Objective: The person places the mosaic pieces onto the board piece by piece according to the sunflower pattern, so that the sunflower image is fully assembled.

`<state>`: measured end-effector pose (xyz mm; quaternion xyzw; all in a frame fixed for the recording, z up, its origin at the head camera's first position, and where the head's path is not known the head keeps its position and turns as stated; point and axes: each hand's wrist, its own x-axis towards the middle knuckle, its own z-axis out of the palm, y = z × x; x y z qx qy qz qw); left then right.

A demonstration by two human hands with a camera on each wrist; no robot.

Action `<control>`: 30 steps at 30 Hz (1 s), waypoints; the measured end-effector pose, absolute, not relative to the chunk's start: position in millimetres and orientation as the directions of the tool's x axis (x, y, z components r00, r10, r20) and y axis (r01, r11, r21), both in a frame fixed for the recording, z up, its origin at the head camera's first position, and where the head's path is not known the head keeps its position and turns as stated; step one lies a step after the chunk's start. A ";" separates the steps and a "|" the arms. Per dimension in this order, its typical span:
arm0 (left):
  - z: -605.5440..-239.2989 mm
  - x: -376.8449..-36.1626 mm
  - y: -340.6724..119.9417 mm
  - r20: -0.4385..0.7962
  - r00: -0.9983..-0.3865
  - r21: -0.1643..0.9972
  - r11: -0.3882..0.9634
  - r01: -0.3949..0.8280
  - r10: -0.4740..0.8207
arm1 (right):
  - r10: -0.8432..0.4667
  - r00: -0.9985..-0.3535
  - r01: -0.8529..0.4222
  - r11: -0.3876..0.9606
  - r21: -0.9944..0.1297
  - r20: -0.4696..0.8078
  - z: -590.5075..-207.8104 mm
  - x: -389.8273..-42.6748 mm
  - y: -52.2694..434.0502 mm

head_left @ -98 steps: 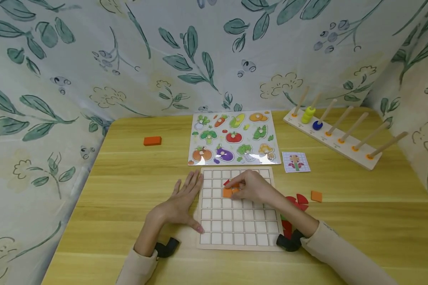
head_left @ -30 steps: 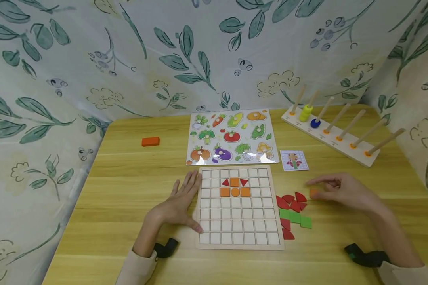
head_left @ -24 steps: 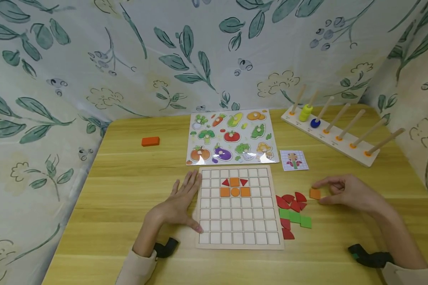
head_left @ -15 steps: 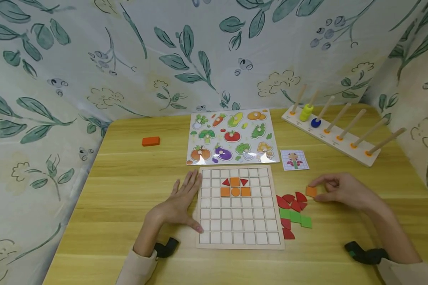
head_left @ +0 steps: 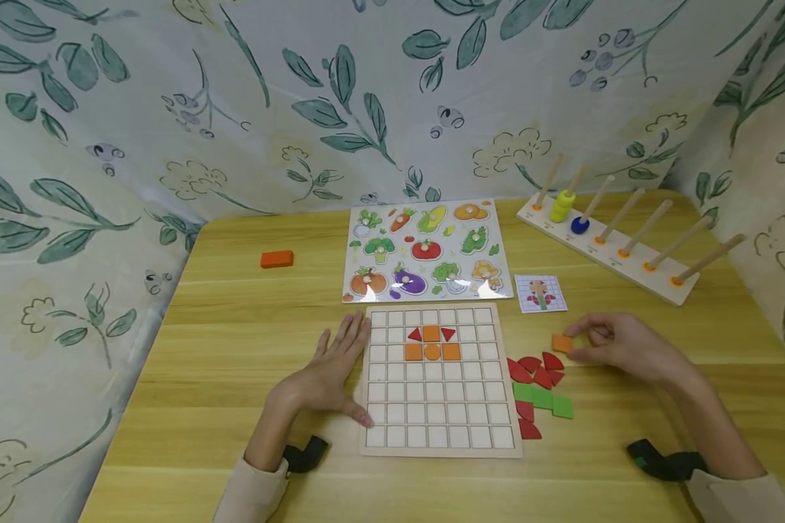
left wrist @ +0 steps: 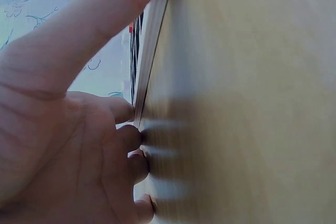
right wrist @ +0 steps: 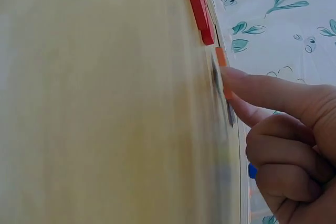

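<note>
My right hand [head_left: 628, 349] pinches an orange square tile [head_left: 562, 343] between thumb and index finger, with the other fingers curled in. In the right wrist view the tile [right wrist: 221, 57] looks slightly raised over the table, with a shadow beside it. Spread along the left edge of the wooden grid board [head_left: 435, 456], my left hand [head_left: 327, 374] touches it with fingertips and thumb. On the board sit several orange squares, an orange circle [head_left: 433, 352] and two red triangles [head_left: 448, 334]. Red pieces [head_left: 530, 430] and green squares [head_left: 562, 407] lie along the board's right side.
A vegetable puzzle [head_left: 428, 250] lies behind the board. Right of it is a small pattern card [head_left: 540, 293], and a peg stand [head_left: 615, 254] with yellow and blue beads stands at the back right. An orange-red block [head_left: 277, 259] lies at the back left.
My right hand has left the board for the loose orange square tile, gripped it and shifted it a little left and away from me. The left hand has stayed put.
</note>
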<state>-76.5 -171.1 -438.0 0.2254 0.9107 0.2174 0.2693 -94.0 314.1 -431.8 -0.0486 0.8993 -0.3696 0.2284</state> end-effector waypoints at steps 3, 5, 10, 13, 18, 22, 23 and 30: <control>-437.8 -76.6 -171.3 -0.392 -0.753 0.517 0.803 0.295 0.529 | -0.246 -0.902 0.074 0.723 -0.687 -0.356 -428.3 -94.0 307.2; -437.9 -76.7 -171.3 -0.394 -0.752 0.515 0.805 0.296 0.528 | -0.243 -0.909 0.063 0.724 -0.687 -0.339 -426.6 -94.0 298.7; -438.7 -77.0 -171.6 -0.387 -0.751 0.518 0.800 0.303 0.535 | -0.301 -0.909 0.006 0.683 -0.730 -0.290 -423.7 -93.7 264.0; -439.0 -77.1 -171.4 -0.380 -0.751 0.519 0.797 0.310 0.540 | -0.350 -0.897 -0.019 0.640 -0.768 -0.270 -421.2 -92.5 239.3; -439.6 -77.2 -171.3 -0.375 -0.754 0.516 0.797 0.314 0.540 | -0.381 -0.884 -0.016 0.604 -0.796 -0.272 -420.1 -89.4 199.7; -439.8 -77.3 -171.5 -0.375 -0.756 0.515 0.798 0.312 0.537 | -0.409 -0.874 -0.029 0.584 -0.811 -0.263 -422.3 -88.7 172.5; -439.7 -77.3 -171.5 -0.375 -0.756 0.515 0.799 0.312 0.537 | -0.418 -0.871 -0.038 0.584 -0.811 -0.260 -423.2 -88.9 166.8; -439.4 -76.8 -171.5 -0.374 -0.756 0.520 0.796 0.309 0.537 | -0.430 -0.856 -0.039 0.605 -0.795 -0.286 -430.1 -89.4 138.6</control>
